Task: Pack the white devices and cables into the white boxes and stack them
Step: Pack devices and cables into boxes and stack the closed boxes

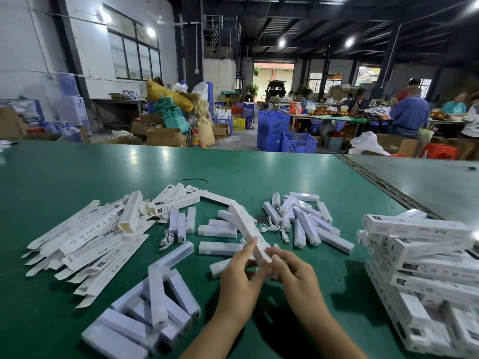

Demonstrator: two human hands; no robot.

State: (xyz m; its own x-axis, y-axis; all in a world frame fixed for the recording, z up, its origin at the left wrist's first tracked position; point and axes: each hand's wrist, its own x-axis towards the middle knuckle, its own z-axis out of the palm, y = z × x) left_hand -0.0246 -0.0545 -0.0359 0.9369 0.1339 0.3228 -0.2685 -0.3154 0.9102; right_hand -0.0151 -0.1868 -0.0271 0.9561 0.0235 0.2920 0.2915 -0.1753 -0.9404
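Observation:
My left hand [239,278] and my right hand [293,274] both hold the near end of a long white box [246,226] that points away from me over the green table [77,177]. Fingers of both hands curl around that end. Loose white devices [219,248] and white cables [272,228] lie under and behind the box. More devices [308,224] are heaped at centre right and in a pile [153,307] at front left. Flat unfolded boxes [85,242] spread out on the left. Packed boxes form a stack [425,268] at the right.
A dark seam [383,185] divides the green table from a grey table on the right. A thin black tie [195,180] lies farther back. Beyond the table stand blue crates [285,136], cardboard boxes, and people seated at far tables.

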